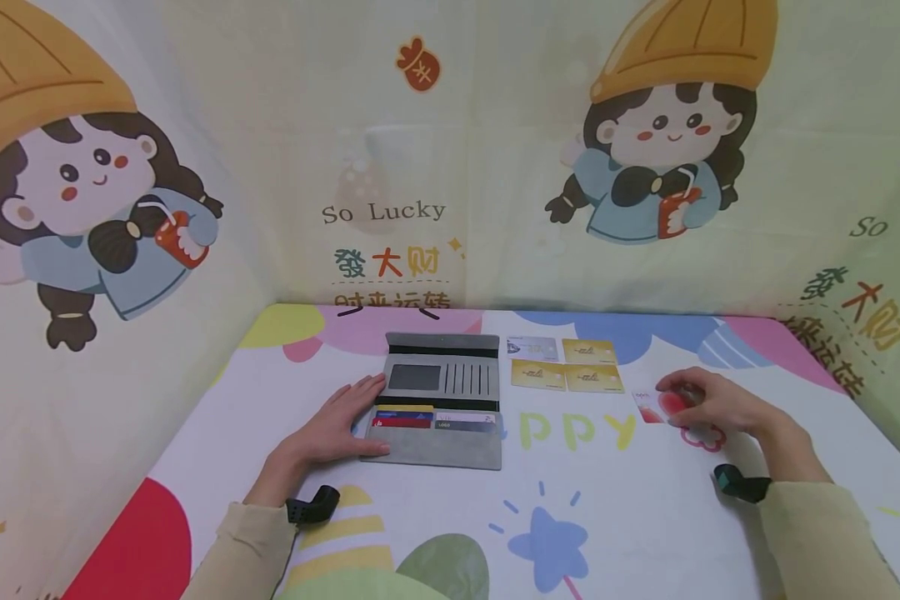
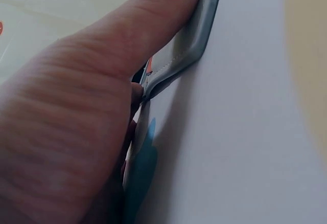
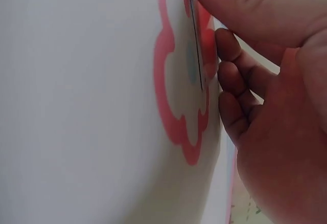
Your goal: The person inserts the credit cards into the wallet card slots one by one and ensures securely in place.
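A grey wallet (image 1: 438, 452) lies spread open on the table, with several cards (image 1: 405, 415) in its lower slots, one of them marked VIP. My left hand (image 1: 332, 427) rests on the wallet's left side, fingers stretched out; in the left wrist view its thumb (image 2: 153, 17) presses on the wallet's edge (image 2: 191, 45). Farther right, my right hand (image 1: 723, 407) pinches a red and white card (image 1: 648, 407) by its right end, low over the table. The right wrist view shows that card (image 3: 205, 50) nearly edge-on beneath the thumb.
Right of the wallet lie a silver card (image 1: 532, 348) and several gold cards (image 1: 538, 375) in two rows. The tablecloth (image 1: 420, 500) carries printed shapes and letters. A patterned cloth (image 1: 495, 167) hangs behind and at both sides.
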Demonstrator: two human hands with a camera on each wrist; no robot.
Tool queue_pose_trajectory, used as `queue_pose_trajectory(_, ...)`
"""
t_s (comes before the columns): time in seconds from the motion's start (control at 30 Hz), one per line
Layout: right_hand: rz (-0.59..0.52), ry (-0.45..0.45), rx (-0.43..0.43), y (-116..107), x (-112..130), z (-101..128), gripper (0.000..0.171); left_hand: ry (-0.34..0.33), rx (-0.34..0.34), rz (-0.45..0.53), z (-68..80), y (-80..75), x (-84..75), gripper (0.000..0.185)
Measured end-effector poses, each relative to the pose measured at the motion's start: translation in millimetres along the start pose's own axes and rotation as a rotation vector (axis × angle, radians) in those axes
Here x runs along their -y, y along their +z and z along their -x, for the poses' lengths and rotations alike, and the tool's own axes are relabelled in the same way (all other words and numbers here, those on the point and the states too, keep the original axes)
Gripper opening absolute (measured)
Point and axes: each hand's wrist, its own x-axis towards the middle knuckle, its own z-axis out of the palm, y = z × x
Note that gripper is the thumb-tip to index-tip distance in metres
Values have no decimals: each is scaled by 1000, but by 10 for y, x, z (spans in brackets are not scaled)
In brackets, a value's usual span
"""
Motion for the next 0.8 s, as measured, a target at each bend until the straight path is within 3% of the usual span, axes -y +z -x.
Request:
queue_pose_trajectory(0.3, 2, -21, 4, 8, 40, -2, 60, -4, 4, 1, 14, -11, -21, 106)
queue_pose_trajectory(0.63, 9, -58, -50, 39, 45, 26, 60, 0, -4, -9, 1, 1, 7, 106)
queue_pose_trajectory(0.8, 45, -86, -68, 26, 57, 30, 51, -4, 4, -26, -6, 12, 24, 107)
